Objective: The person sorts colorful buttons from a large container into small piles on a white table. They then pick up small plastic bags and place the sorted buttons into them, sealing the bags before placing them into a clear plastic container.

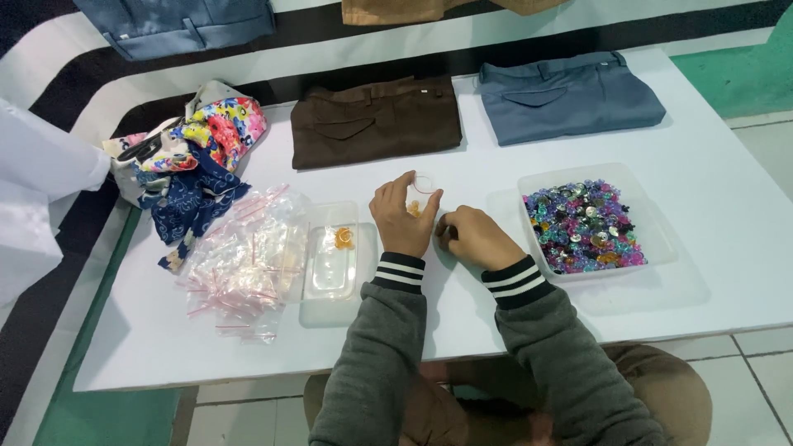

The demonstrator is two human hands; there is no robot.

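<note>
Sleeves of grey with striped cuffs come first, then the hands. The left hand (pixel 402 221) pinches a small clear bag (pixel 420 195) with orange bits inside, held upright above the white table (pixel 719 206). The right hand (pixel 472 237) rests curled beside it — what it grips, I cannot tell. Left lie a clear tray (pixel 332 263) and loose bags (pixel 241 264); right, a tub of coloured buttons (pixel 583 225). Beyond — folded trousers (pixel 376 121).
</note>
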